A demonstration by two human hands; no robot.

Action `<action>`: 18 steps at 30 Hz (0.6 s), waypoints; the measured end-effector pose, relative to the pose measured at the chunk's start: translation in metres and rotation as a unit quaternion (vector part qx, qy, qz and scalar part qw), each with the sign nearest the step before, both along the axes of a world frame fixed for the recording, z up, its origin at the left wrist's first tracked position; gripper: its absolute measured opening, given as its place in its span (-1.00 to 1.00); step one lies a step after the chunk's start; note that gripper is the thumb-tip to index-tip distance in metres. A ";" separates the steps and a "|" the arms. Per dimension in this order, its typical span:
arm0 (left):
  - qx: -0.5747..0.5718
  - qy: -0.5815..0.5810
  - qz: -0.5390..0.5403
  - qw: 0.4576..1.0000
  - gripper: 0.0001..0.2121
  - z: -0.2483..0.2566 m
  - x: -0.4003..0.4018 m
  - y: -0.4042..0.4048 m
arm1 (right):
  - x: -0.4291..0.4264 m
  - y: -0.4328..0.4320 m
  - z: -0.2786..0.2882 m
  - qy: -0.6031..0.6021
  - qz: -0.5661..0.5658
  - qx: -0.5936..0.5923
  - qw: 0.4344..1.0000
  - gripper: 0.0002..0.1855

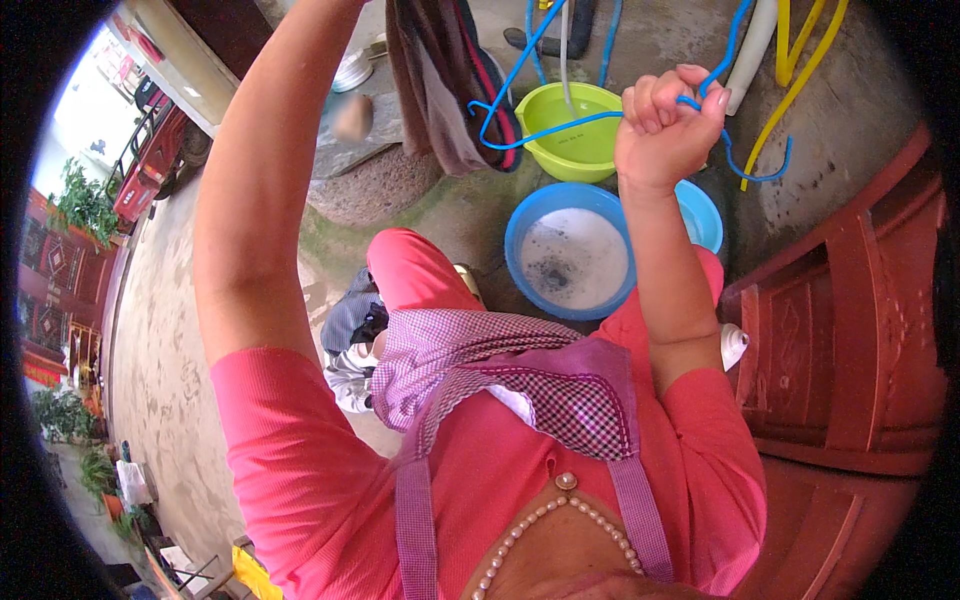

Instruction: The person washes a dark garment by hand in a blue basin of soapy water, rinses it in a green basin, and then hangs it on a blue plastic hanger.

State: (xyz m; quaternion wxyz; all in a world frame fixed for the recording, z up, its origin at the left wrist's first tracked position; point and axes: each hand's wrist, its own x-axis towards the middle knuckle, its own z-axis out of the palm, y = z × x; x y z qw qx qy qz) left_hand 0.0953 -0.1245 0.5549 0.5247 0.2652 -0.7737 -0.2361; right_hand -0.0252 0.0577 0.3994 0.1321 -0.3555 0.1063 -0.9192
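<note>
My right hand (pixel 667 127) is raised and closed around a blue clothes hanger (pixel 574 121). The hanger's hook sticks out to the right of the fist. My left arm (pixel 262 180) reaches up past the top edge, and its hand is out of view. A brown and grey garment (pixel 442 82) with a dark, red-lined edge hangs down from the top of the picture. One corner of the hanger overlaps the garment; I cannot tell whether it is inside the cloth. Below are a lime-green basin (pixel 574 169) of water and a blue basin (pixel 517 274) of sudsy water.
A light-blue basin (pixel 701 214) is partly behind my right forearm. Stone slabs (pixel 375 191) lie left of the garment. Heaped clothes (pixel 349 322) are beside my left knee. Red wooden doors (pixel 847 345) line the right. Yellow tubing (pixel 806 82) hangs at upper right; a red vehicle (pixel 150 161) stands far left.
</note>
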 end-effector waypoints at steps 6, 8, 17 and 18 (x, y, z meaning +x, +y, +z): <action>0.041 -0.009 0.002 0.999 -0.70 0.003 -0.005 0.029 | 0.005 -0.004 -0.013 0.032 0.007 0.009 0.999 -0.58; 0.043 0.018 -0.017 0.999 -0.69 -0.001 -0.008 0.024 | 0.006 -0.006 -0.019 0.022 0.023 0.006 0.999 -0.58; -0.068 0.015 0.018 0.997 -0.72 -0.022 -0.019 -0.017 | -0.025 -0.017 -0.069 0.205 -0.058 0.206 0.955 -0.65; -0.067 0.014 0.021 0.997 -0.72 -0.029 -0.017 -0.034 | -0.029 -0.012 -0.065 0.205 -0.056 0.206 0.955 -0.65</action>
